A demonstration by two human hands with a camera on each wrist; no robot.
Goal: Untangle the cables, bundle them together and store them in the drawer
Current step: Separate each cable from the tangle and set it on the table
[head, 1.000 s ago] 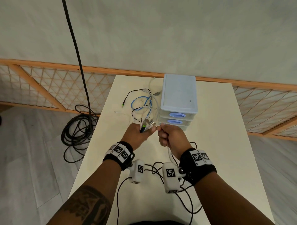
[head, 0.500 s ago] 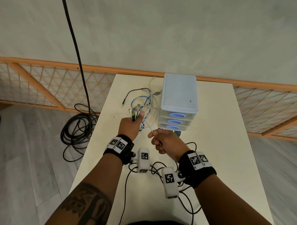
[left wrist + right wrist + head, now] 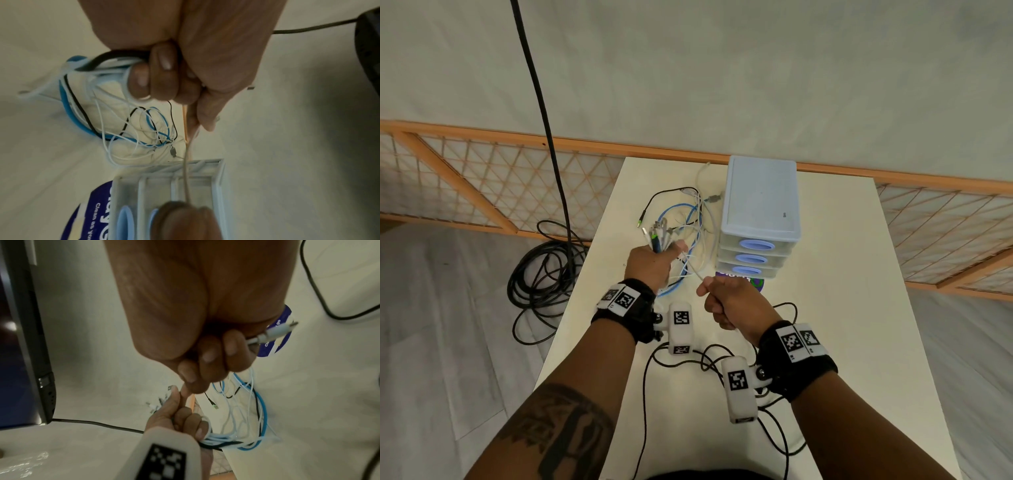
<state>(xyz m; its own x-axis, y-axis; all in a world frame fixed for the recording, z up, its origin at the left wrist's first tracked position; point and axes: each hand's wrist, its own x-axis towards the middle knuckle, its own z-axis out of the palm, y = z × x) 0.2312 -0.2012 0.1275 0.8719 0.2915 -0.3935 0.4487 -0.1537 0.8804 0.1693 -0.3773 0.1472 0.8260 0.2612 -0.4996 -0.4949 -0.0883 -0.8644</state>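
Observation:
My left hand (image 3: 654,262) grips a bunch of cable ends, their plugs (image 3: 658,234) sticking up out of the fist. Blue, white and black cables (image 3: 693,219) loop loose on the cream table (image 3: 842,308) behind it; they also hang below the fist (image 3: 115,113). My right hand (image 3: 722,298) pinches one thin white cable (image 3: 693,270) that runs taut up to the left hand. Its grey plug end (image 3: 275,332) sticks out of the right fist. The pale blue three-drawer unit (image 3: 760,205) stands just right of the tangle, all drawers closed.
A round purple label or disc (image 3: 755,281) lies in front of the drawer unit. Black wrist-camera leads (image 3: 722,363) trail over the near table. A coil of thick black cable (image 3: 544,270) lies on the floor to the left. A wooden lattice rail (image 3: 482,192) runs behind the table.
The hands, together a second ago, have moved apart: the left hand went up and left with the plugs, the right drew back, stretching the white cable between them.

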